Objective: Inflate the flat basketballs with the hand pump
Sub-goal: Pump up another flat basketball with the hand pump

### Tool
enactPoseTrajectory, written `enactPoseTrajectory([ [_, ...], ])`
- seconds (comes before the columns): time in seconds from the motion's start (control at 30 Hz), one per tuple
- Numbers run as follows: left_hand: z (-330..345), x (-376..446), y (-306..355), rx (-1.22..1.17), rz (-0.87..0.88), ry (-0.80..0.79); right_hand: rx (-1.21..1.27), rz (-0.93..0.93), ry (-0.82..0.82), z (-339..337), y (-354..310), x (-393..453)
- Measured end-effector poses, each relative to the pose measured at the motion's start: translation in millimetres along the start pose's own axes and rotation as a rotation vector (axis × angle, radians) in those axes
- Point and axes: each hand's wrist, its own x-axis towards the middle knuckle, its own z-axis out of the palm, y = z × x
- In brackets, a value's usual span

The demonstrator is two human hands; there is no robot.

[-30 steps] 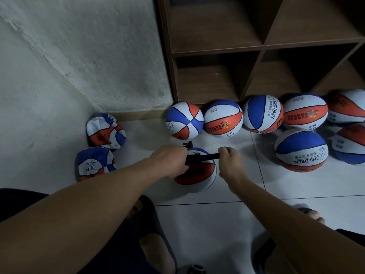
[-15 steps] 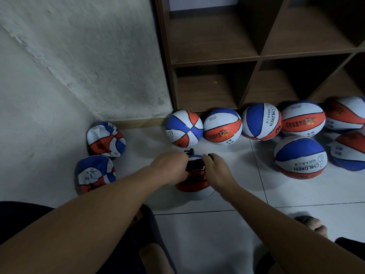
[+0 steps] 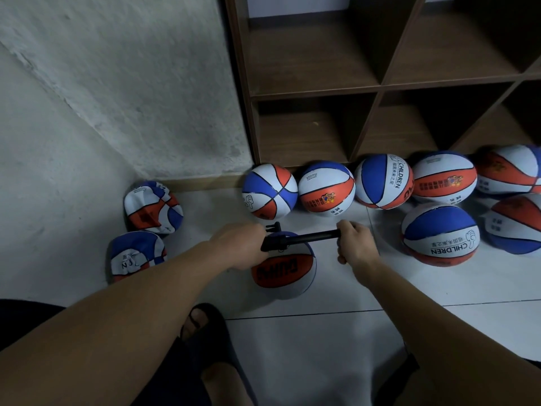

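I see the black hand pump [image 3: 288, 241] lying roughly level across the top of the red, white and blue basketball [image 3: 283, 268] on the pale tiled floor [image 3: 336, 347]. That ball sits out in the floor, in front of the row of balls along the floor's far edge, at the foot of the brown wooden cube shelf [image 3: 377, 86]. Its red band carries dark block lettering that I read upside down and cannot make out with certainty. My left hand [image 3: 238, 247] is curled round the pump's barrel end, fingers wrapped under and hidden from me. My right hand [image 3: 352, 244] grips the handle at the far end of the drawn-out black rod, fingers closed tight around it.

To the right, a round ball [image 3: 440, 231] shows "CHILDREN" beside a thumbs-up drawing and small Chinese characters. Another in the row at the shelf [image 3: 383, 181] also reads "CHILDREN". Two neighbours [image 3: 326, 190] [image 3: 445, 177] have small printed lines and a coloured emblem on their red bands, too small for me to read.

I count seven plump balls along the shelf side and right edge, besides the one under the pump. At the floor's left edge, against the rough grey wall [image 3: 117, 83], lie two crumpled flat balls [image 3: 153, 208] [image 3: 136, 254], one behind the other. A foot in a dark sandal [image 3: 205, 323] rests on the near tiles.
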Motion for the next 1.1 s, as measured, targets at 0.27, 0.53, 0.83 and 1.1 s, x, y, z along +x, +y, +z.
enactPoseTrajectory([
  [0.27, 5, 0, 16, 0.034, 0.013, -0.002, -0.126, -0.094, -0.012, 56, 2, -41],
  [0.53, 8, -2, 22, 0.067, 0.046, -0.001, -0.119, -0.062, -0.119, 70, 0, -50],
  [0.83, 2, 1, 14, 0.037, 0.038, 0.036, -0.182, -0.013, -0.123, 40, -6, -24],
  [1.1, -2, 0, 8, -0.049, -0.025, -0.037, -0.014, 0.101, 0.017, -3, 2, 6],
])
